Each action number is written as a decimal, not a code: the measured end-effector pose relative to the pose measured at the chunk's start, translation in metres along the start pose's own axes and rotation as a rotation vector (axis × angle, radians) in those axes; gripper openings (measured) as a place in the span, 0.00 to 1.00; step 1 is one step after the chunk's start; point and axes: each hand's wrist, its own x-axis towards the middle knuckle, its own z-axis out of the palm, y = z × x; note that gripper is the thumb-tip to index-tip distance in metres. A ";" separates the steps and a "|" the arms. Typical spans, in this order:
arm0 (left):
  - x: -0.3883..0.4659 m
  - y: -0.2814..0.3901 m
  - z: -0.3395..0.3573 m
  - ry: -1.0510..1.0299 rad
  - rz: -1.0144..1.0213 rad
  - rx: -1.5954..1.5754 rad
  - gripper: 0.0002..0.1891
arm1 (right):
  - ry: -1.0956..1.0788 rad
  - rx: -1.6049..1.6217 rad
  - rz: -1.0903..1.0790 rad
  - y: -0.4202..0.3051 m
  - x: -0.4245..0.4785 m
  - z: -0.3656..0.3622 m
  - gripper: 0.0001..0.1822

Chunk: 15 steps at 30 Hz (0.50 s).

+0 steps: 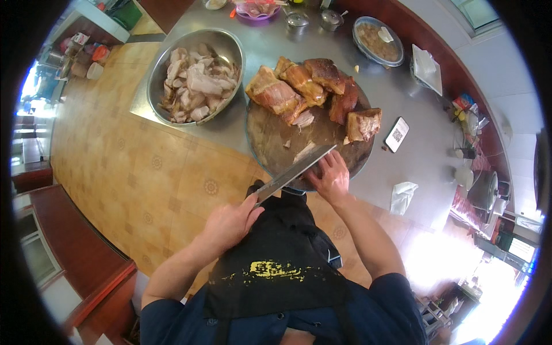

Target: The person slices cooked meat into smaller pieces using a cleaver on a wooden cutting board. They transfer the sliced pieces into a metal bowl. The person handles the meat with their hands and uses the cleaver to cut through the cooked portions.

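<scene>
My left hand [233, 217] grips the handle of a large, wide-bladed kitchen knife [289, 172]. The blade slants up and to the right over the near part of a round wooden chopping board [269, 138]. Fingers bent, my right hand [331, 177] is down at the board's near edge, close against the blade. Whether those fingers pin a piece of meat is hidden. A pale slice of meat [304, 152] lies just beyond the blade. Several large browned chunks of pork belly [276, 92] are piled on the far half, and a separate chunk [363, 124] sits at the right.
A steel bowl [239, 43] of pale sliced meat stands left of the board. On the steel table [422, 142] are a phone [397, 134], a crumpled white plastic bag [403, 197] and a covered bowl of food [377, 41]. Two small lidded metal pots [297, 20] stand at the back.
</scene>
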 end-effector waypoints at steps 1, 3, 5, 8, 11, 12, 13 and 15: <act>0.000 0.001 -0.002 0.000 0.006 0.006 0.17 | -0.018 0.000 0.001 0.003 -0.001 0.001 0.28; -0.003 0.005 -0.008 -0.011 -0.023 0.006 0.17 | -0.011 -0.015 -0.008 0.005 -0.001 0.003 0.28; -0.001 0.006 -0.006 -0.047 -0.061 0.000 0.17 | -0.014 -0.015 0.000 0.005 -0.002 0.004 0.28; 0.021 0.014 0.003 -0.062 -0.088 -0.030 0.18 | -0.022 -0.016 0.011 0.004 0.002 0.004 0.28; 0.069 0.027 0.014 0.001 -0.019 -0.104 0.18 | -0.015 -0.037 -0.009 0.004 0.004 0.004 0.27; 0.087 0.020 0.035 0.016 0.009 -0.137 0.18 | 0.006 -0.033 -0.030 0.005 0.004 0.006 0.26; 0.097 0.019 0.042 0.028 0.039 -0.168 0.17 | 0.028 -0.027 -0.048 0.005 0.004 0.007 0.25; 0.090 0.017 0.043 0.012 0.032 -0.130 0.18 | 0.038 -0.034 -0.041 0.004 0.004 0.005 0.24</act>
